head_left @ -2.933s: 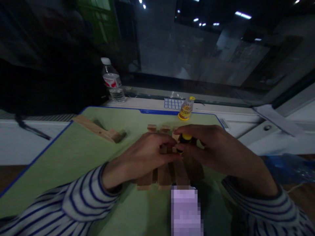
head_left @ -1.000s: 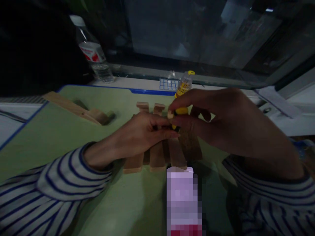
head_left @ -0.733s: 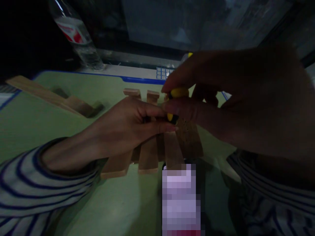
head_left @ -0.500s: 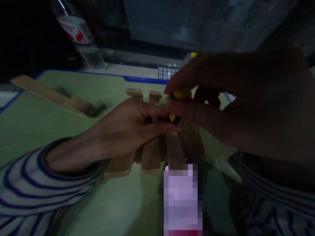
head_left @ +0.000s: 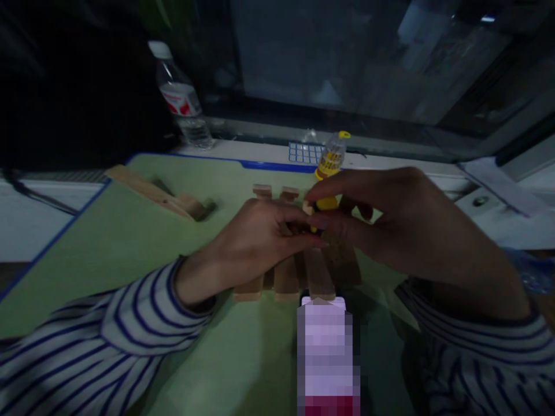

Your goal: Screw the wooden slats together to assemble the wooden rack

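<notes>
Several wooden slats [head_left: 287,278] lie side by side over a wider wooden board [head_left: 347,263] on the green tabletop. My left hand [head_left: 264,242] rests across them from the left, thumb and forefinger closed close to a short yellow-and-black screwdriver [head_left: 326,203]. What those left fingers pinch is hidden. From the right, my right hand [head_left: 390,222] grips the screwdriver's handle between thumb and fingers, just above the right-hand slat. The tool's tip is covered by my left fingers.
A phone [head_left: 325,346] with a blurred-out screen lies in front of the slats. At the left is another wooden piece [head_left: 151,193]. Behind the blue table edge stand a water bottle [head_left: 184,101] and a small yellow-capped bottle [head_left: 333,156]. Papers [head_left: 505,185] are at the right.
The view has shifted, so the table and bottles sit lower and show more fully. Both hands keep their hold at the slats; my right hand appears lower and smaller in view.
</notes>
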`<state>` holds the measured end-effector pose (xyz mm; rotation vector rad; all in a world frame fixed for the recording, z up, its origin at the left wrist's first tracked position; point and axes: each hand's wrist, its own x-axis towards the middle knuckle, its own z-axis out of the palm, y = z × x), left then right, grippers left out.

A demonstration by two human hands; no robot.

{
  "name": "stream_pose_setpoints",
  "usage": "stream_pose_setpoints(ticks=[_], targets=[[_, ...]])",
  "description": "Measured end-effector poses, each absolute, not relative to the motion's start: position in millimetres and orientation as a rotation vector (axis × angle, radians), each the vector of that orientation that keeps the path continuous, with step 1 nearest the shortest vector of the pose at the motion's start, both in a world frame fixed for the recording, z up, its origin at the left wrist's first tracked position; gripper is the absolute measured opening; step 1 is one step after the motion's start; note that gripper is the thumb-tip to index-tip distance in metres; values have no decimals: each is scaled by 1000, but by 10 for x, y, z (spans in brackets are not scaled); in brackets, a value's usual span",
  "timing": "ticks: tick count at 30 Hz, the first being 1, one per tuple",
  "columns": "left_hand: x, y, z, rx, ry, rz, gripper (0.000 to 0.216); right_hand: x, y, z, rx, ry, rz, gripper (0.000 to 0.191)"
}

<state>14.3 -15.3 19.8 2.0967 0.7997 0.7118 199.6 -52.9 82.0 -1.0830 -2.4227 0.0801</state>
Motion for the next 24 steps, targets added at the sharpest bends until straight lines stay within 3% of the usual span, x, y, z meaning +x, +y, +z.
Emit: stream_pose_setpoints(ticks=[5, 18, 24], targets=[[144, -124, 141, 2079, 843, 620, 20, 2055, -545, 798, -988, -2459, 107, 34], [102, -29, 120, 2012, 721, 403, 26, 2025, -538, 799, -1083, -2420, 116, 12], [107, -57, 129, 2063, 756, 436, 24, 2026, -549, 793, -1085, -2411, 153, 12]])
